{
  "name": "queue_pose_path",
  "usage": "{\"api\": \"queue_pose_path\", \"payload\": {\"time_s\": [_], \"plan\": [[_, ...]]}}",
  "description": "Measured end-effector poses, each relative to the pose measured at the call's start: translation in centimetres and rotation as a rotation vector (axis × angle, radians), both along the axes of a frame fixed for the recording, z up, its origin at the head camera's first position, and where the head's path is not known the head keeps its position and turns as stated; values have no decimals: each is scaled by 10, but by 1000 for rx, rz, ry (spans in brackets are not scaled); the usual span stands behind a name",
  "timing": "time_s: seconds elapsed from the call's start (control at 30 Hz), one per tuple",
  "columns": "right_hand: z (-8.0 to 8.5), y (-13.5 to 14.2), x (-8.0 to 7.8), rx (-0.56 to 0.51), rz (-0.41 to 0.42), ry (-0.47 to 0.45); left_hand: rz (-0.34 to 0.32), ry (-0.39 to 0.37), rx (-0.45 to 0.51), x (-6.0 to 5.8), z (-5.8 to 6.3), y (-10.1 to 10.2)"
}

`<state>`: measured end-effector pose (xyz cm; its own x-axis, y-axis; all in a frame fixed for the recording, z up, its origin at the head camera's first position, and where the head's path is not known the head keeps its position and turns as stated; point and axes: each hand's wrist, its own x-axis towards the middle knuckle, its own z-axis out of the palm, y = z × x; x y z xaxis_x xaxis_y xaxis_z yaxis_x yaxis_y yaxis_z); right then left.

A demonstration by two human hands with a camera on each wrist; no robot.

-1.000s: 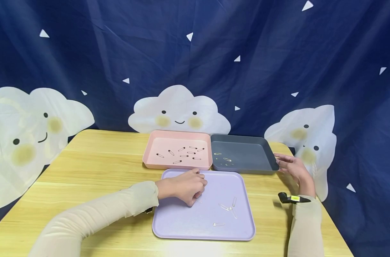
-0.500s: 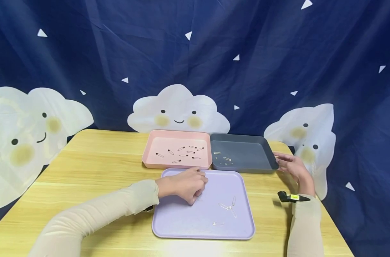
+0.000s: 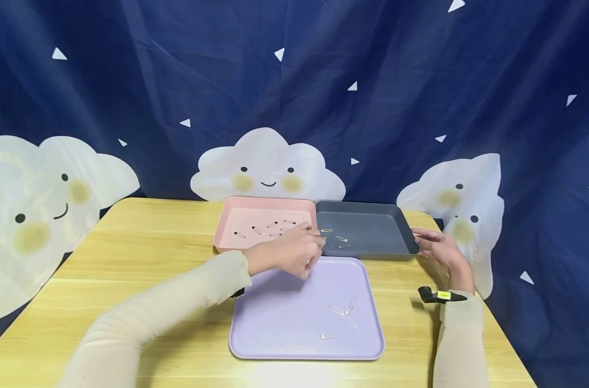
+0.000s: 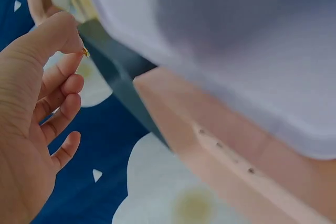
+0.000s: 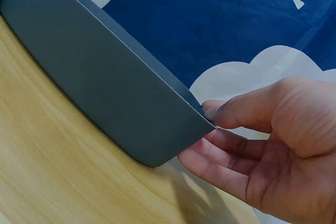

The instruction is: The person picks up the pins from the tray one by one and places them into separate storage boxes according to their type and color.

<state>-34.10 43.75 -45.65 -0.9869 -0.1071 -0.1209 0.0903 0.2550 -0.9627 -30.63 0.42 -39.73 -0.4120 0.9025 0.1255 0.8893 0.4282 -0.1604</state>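
Note:
My left hand [image 3: 296, 250] is over the far edge of the lilac tray [image 3: 304, 345], beside the pink tray [image 3: 262, 250]. Between its thumb and index finger it pinches a gold safety pin [image 4: 85, 52], mostly hidden by the fingertips. My right hand [image 3: 442, 250] grips the right end of the dark grey tray [image 3: 372, 229], thumb over the rim and fingers against the outside, as the right wrist view shows. Several light-coloured safety pins [image 3: 329, 336] lie on the lilac tray's right half. A few gold safety pins [image 3: 341, 239] lie in the grey tray's left part.
Several black-headed safety pins [image 3: 256, 230] lie in the pink tray, some hidden behind my left hand. Pink and grey trays stand side by side at the back of the wooden table [image 3: 178, 237]. Behind it hangs a blue curtain [image 3: 236, 70] with clouds.
My left hand has lifted from the lilac tray and moved away from me and rightward, towards the grey tray, taking a safety pin with it. My right hand keeps its place on the grey tray.

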Motion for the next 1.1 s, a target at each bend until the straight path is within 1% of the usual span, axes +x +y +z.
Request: {"api": "queue_pose_path", "payload": {"time_s": [0.13, 0.27, 0.47, 0.63, 0.73, 0.9, 0.97, 1.1], "plan": [[-1, 0, -1, 25, 2, 3, 23, 23, 43, -14, 11, 8], [-1, 0, -2, 62, -2, 12, 46, 32, 86, -28, 20, 16], [0, -1, -2, 65, -3, 13, 98, 16, 120, -47, 28, 30], [1, -1, -1, 50, -7, 12, 136, 39, 141, -63, 34, 41], [1, -1, -2, 45, -9, 15, 161, 63, 154, -71, 37, 48], [1, 0, -1, 43, -9, 18, 200, 68, 202, -84, 40, 57], [1, 0, 0, 36, -8, 18, 215, 64, 217, -88, 39, 60], [0, -1, 0, 13, -4, 19, 254, 58, 220, -97, 36, 64]]}}
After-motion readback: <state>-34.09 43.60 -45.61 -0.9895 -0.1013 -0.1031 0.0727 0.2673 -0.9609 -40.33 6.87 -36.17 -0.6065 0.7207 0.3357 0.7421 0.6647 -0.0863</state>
